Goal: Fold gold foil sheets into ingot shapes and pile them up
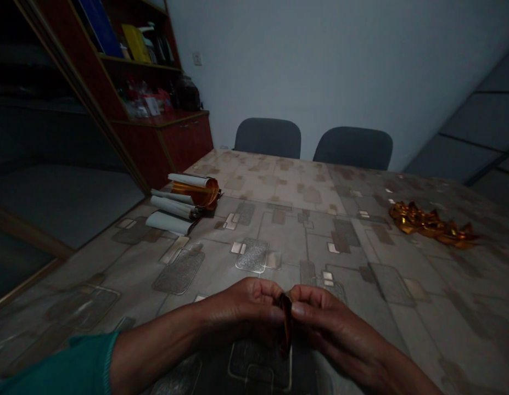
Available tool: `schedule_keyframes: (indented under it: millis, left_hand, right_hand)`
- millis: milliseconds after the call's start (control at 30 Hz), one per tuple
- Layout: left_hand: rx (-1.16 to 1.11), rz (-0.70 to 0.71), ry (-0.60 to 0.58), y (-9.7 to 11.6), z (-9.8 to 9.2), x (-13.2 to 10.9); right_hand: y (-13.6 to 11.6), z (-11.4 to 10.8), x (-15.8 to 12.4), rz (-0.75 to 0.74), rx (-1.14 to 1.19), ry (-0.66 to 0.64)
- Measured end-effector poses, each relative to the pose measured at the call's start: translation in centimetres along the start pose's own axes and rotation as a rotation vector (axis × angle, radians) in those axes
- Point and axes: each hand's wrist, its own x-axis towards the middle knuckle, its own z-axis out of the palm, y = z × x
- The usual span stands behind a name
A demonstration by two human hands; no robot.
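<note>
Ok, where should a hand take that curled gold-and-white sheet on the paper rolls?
Pinch the curled sheet by its white top edge from above, near side: it rests loosely on the paper rolls, so squeezing its middle could flatten it.

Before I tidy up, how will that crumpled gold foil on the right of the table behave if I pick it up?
The crumpled gold foil will probably feel light and floppy for its size, since it lies in thin, loose folds. It may come up as a tangle, because the creased strips overlap. It seems unlikely to roll, given its flat, sprawling shape.
</note>
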Motion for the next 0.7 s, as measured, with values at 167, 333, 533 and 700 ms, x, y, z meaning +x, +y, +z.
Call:
schedule_keyframes:
  millis: [167,333,533,700]
  left_hand:
    - [-0.014,-0.018,-0.031,-0.16,-0.13,0.0]
    - [-0.016,-0.034,-0.077,-0.11,-0.07,0.05]
    - [0.001,-0.049,-0.1,-0.12,0.04,0.01]
    - [0.05,-0.035,-0.017,-0.32,0.3,0.08]
  right_hand:
    - [0.08,0.15,0.08,-0.004,-0.025,-0.004]
    - [0.14,0.26,0.08,-0.001,-0.044,-0.009]
    - [0.07,0.14,0.15,-0.013,-0.036,-0.004]
    - [-0.09,0.21,0.15,-0.028,-0.049,-0.03]
